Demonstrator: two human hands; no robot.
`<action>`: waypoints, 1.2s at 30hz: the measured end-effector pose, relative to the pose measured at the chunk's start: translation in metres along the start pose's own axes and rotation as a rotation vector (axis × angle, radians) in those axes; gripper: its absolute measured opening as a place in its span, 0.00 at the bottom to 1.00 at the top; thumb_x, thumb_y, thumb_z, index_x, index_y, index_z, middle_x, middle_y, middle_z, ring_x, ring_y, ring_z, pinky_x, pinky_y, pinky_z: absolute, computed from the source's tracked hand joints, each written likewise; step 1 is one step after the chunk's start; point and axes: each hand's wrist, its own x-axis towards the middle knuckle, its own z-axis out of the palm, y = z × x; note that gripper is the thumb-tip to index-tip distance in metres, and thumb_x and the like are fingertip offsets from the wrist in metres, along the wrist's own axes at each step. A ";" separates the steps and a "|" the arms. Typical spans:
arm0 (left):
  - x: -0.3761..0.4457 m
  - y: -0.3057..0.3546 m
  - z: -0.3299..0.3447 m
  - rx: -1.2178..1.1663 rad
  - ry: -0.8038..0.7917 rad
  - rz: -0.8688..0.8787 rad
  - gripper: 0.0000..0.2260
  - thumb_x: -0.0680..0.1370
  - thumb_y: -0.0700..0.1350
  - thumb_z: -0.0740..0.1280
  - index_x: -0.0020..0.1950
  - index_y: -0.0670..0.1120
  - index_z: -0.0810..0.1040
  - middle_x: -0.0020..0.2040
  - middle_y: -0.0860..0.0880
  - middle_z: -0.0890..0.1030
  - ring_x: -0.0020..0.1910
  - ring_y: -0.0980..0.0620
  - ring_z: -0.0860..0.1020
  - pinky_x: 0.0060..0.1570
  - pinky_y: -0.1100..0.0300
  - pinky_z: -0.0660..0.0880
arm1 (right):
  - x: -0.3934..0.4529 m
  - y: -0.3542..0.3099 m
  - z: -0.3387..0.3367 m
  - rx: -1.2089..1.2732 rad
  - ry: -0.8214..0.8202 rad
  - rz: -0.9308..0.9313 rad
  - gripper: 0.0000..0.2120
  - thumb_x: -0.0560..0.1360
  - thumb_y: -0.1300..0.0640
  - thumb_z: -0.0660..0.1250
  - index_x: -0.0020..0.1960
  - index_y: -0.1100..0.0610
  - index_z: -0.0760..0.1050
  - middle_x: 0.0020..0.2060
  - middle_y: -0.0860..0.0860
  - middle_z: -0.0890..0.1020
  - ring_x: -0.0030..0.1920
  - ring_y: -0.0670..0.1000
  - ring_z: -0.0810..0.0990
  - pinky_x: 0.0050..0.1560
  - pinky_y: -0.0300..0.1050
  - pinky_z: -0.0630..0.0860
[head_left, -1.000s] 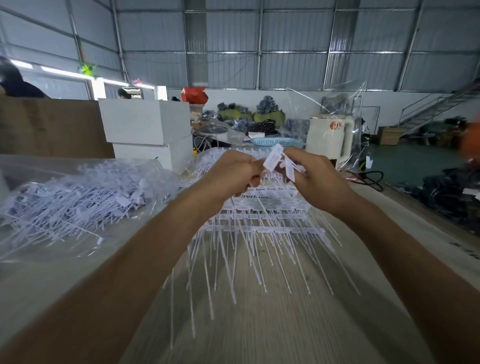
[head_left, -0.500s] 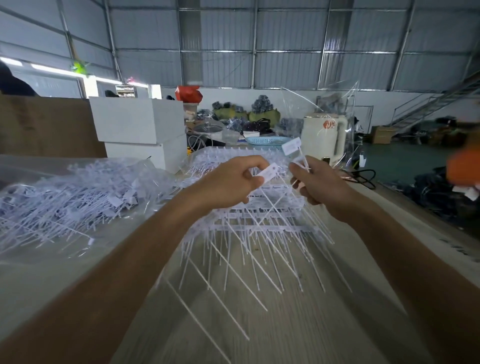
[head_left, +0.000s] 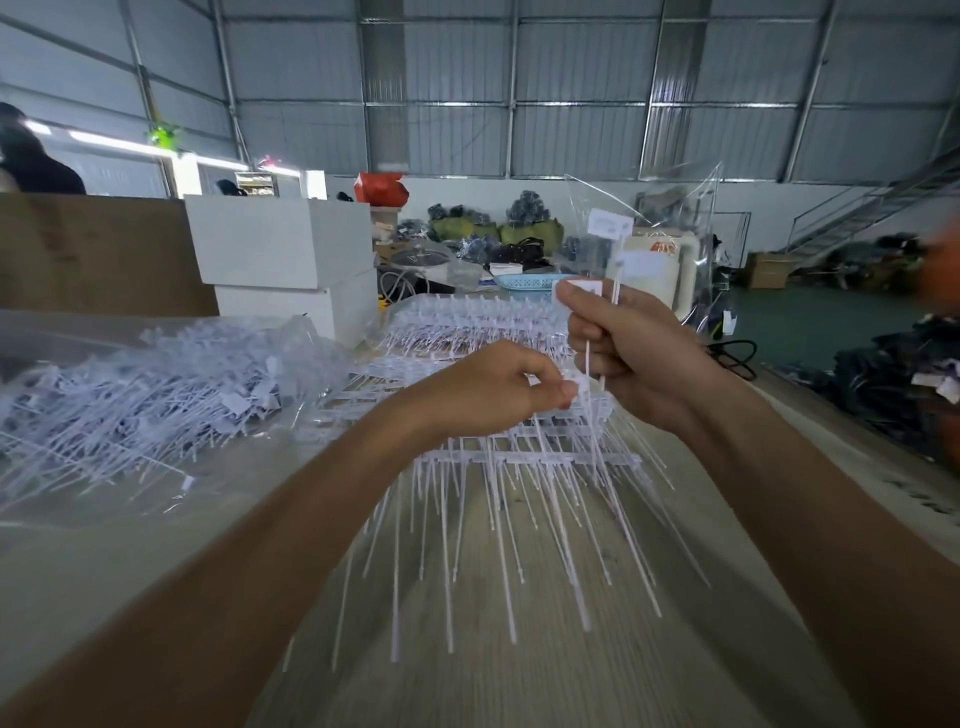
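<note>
Stripping the rack (head_left: 519, 460) on the tabletop (head_left: 519, 675) appears the step in hand; left grip (head_left: 488, 389) pinches one tie head (head_left: 582, 387) just above it; right grip (head_left: 639, 353), curled, holds loose ties (head_left: 588, 353) upright; next calls for a clean snap, then transfer.

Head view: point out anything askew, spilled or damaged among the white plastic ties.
Nothing looks damaged. The loose ties at left lie in a tangled heap, unlike the racked ties in even rows. The left hand pinches a tie head; the right hand grips several ties.
</note>
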 end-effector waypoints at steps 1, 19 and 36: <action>-0.001 0.000 0.000 0.007 -0.002 0.013 0.12 0.81 0.56 0.66 0.50 0.49 0.85 0.35 0.55 0.80 0.35 0.56 0.77 0.41 0.59 0.73 | 0.001 0.000 0.001 0.038 -0.022 0.020 0.19 0.75 0.53 0.72 0.60 0.65 0.76 0.26 0.46 0.66 0.26 0.44 0.58 0.24 0.35 0.56; -0.006 -0.007 -0.019 0.001 -0.067 -0.013 0.06 0.82 0.43 0.66 0.52 0.50 0.82 0.41 0.50 0.81 0.39 0.51 0.76 0.43 0.56 0.70 | 0.001 -0.002 -0.006 -0.174 0.124 -0.006 0.26 0.80 0.36 0.59 0.31 0.51 0.75 0.39 0.54 0.85 0.38 0.49 0.84 0.39 0.45 0.82; -0.004 -0.009 -0.023 -0.137 0.103 0.061 0.06 0.83 0.44 0.65 0.54 0.49 0.82 0.35 0.51 0.81 0.36 0.58 0.80 0.36 0.57 0.81 | 0.002 0.009 -0.002 -0.573 0.178 -0.146 0.19 0.84 0.46 0.58 0.43 0.56 0.78 0.25 0.41 0.69 0.26 0.42 0.65 0.32 0.41 0.62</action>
